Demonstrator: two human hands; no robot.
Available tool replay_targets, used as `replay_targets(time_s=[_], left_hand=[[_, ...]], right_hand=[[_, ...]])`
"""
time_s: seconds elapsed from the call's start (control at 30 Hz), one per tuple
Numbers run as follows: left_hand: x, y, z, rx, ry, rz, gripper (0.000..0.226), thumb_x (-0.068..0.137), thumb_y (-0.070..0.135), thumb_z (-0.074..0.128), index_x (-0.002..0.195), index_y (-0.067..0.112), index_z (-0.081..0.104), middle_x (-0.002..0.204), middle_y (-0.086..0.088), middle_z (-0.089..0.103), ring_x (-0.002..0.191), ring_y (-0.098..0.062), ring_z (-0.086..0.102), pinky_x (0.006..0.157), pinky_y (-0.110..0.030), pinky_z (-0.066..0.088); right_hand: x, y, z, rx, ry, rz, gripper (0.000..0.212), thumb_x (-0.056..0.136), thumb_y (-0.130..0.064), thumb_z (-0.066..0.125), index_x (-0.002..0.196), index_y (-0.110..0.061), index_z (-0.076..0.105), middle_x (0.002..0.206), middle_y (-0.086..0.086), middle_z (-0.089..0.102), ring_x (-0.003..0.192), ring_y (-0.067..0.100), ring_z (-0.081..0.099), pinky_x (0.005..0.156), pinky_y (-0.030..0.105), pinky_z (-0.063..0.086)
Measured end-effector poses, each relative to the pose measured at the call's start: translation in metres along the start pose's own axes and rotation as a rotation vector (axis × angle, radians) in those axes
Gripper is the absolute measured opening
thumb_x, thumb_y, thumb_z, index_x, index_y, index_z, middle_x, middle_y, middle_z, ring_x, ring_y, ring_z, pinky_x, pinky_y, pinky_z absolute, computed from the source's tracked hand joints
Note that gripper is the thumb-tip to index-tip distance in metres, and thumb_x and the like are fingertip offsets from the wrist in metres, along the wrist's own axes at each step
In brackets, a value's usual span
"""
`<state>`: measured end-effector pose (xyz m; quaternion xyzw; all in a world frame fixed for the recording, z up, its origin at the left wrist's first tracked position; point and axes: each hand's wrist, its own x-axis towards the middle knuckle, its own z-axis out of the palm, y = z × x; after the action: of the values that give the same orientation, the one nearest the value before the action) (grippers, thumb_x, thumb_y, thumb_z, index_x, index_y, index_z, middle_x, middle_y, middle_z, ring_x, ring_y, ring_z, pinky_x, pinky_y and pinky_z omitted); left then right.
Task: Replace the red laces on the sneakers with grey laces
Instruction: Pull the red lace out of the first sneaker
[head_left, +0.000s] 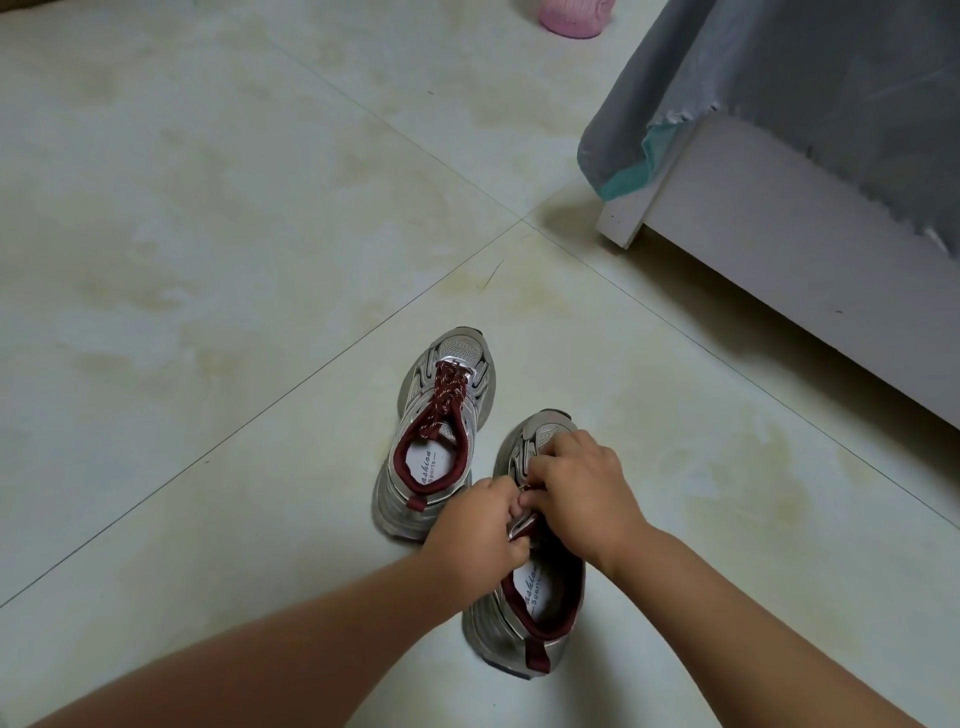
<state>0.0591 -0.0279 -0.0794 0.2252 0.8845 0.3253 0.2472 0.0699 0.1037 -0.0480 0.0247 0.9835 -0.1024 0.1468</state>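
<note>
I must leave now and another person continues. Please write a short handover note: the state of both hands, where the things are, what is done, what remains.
Left hand and right hand: both pinch at the lacing of the nearer silver sneaker with dark red collar on the pale tiled floor.
Farther matching sneaker, to its left: red speckled laces fully in.
Done: nothing finished that shows.
Left: remove red laces from both, thread grey ones. No grey laces in view.

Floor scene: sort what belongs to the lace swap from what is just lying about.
Part of the job:
- near sneaker, both hands at its laces
- left hand
- right hand
- far sneaker
- red laces on the far sneaker

Just lying about:
- pink object
- grey cover over white furniture

No grey laces show.
</note>
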Motion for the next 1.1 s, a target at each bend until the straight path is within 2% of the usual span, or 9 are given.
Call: replay_targets(time_s=[0.2, 0.37, 0.47, 0.53, 0.63, 0.73, 0.8, 0.93, 1.1], left_hand=[[-0.001, -0.004, 0.0, -0.011, -0.003, 0.003, 0.023, 0.076, 0.019, 0.064, 0.084, 0.024, 0.042, 0.081, 0.011, 0.044, 0.079, -0.012, 0.048, 0.068, -0.023, 0.037], [-0.001, -0.002, 0.001, -0.028, -0.009, 0.001, 0.023, 0.076, 0.019, 0.064, 0.084, 0.024, 0.043, 0.08, 0.011, 0.043, 0.079, -0.012, 0.048, 0.066, -0.021, 0.036], [-0.001, -0.003, 0.001, -0.023, -0.009, 0.002, 0.022, 0.076, 0.018, 0.063, 0.084, 0.023, 0.044, 0.079, 0.012, 0.043, 0.078, -0.012, 0.048, 0.067, -0.022, 0.037], [-0.002, -0.005, 0.001, -0.014, -0.006, -0.003, 0.022, 0.076, 0.019, 0.063, 0.084, 0.023, 0.043, 0.079, 0.013, 0.042, 0.078, -0.011, 0.048, 0.065, -0.022, 0.036], [-0.002, -0.006, 0.002, -0.016, -0.007, -0.009, 0.022, 0.076, 0.019, 0.063, 0.084, 0.024, 0.043, 0.081, 0.011, 0.044, 0.076, -0.011, 0.047, 0.063, -0.021, 0.034], [-0.001, -0.004, 0.001, -0.018, -0.01, -0.004, 0.023, 0.076, 0.02, 0.064, 0.084, 0.024, 0.043, 0.083, 0.009, 0.047, 0.076, -0.011, 0.048, 0.064, -0.021, 0.035], [-0.002, -0.004, 0.001, -0.017, -0.004, -0.005, 0.022, 0.076, 0.02, 0.064, 0.084, 0.024, 0.043, 0.083, 0.009, 0.046, 0.076, -0.011, 0.048, 0.065, -0.021, 0.035], [-0.002, -0.003, 0.001, 0.009, -0.002, 0.007, 0.023, 0.076, 0.018, 0.063, 0.083, 0.023, 0.042, 0.079, 0.013, 0.041, 0.077, -0.012, 0.046, 0.064, -0.022, 0.033], [-0.001, -0.001, -0.001, 0.029, -0.023, 0.008, 0.021, 0.076, 0.017, 0.061, 0.084, 0.023, 0.042, 0.082, 0.009, 0.045, 0.081, -0.014, 0.049, 0.069, -0.024, 0.037]], right_hand=[[0.007, 0.026, -0.028, 0.369, 0.473, 0.463, 0.025, 0.094, -0.022, 0.048, 0.094, -0.002, 0.063, 0.1, 0.015, 0.054, 0.094, 0.031, 0.05, 0.073, 0.032, 0.032], [0.004, 0.032, -0.031, 0.502, 0.639, 0.556, 0.022, 0.095, -0.018, 0.045, 0.093, -0.001, 0.06, 0.096, 0.008, 0.049, 0.079, 0.016, 0.039, 0.064, 0.021, 0.021], [0.009, 0.045, -0.04, 0.743, 0.84, 0.709, 0.021, 0.096, -0.019, 0.043, 0.089, -0.004, 0.055, 0.081, 0.002, 0.049, 0.081, 0.02, 0.044, 0.071, 0.024, 0.029], [0.008, 0.05, -0.048, 0.848, 0.758, 0.768, 0.02, 0.096, -0.023, 0.044, 0.095, -0.005, 0.051, 0.075, -0.001, 0.049, 0.08, 0.025, 0.048, 0.066, 0.028, 0.034], [-0.001, 0.045, -0.042, 0.461, 0.11, 0.685, 0.039, 0.093, -0.036, 0.05, 0.112, -0.002, 0.046, 0.099, 0.012, 0.058, 0.096, 0.033, 0.055, 0.074, 0.033, 0.039], [-0.018, 0.031, -0.029, 0.331, -0.348, 0.528, 0.03, 0.089, -0.032, 0.054, 0.079, -0.005, 0.06, 0.077, 0.013, 0.06, 0.068, 0.026, 0.052, 0.061, 0.029, 0.043], [-0.026, 0.022, -0.02, 0.56, -0.357, 0.528, 0.026, 0.086, -0.023, 0.058, 0.068, -0.005, 0.062, 0.065, 0.01, 0.055, 0.057, 0.022, 0.052, 0.057, 0.032, 0.051], [-0.029, 0.017, -0.012, 0.635, -0.137, 0.531, 0.027, 0.082, -0.017, 0.064, 0.055, -0.016, 0.058, 0.059, 0.004, 0.055, 0.061, 0.021, 0.055, 0.071, 0.04, 0.056], [-0.022, 0.006, -0.013, 0.257, -0.126, 0.371, 0.014, 0.077, -0.016, 0.059, 0.071, -0.005, 0.065, 0.078, 0.012, 0.066, 0.072, 0.029, 0.059, 0.056, 0.026, 0.039]])
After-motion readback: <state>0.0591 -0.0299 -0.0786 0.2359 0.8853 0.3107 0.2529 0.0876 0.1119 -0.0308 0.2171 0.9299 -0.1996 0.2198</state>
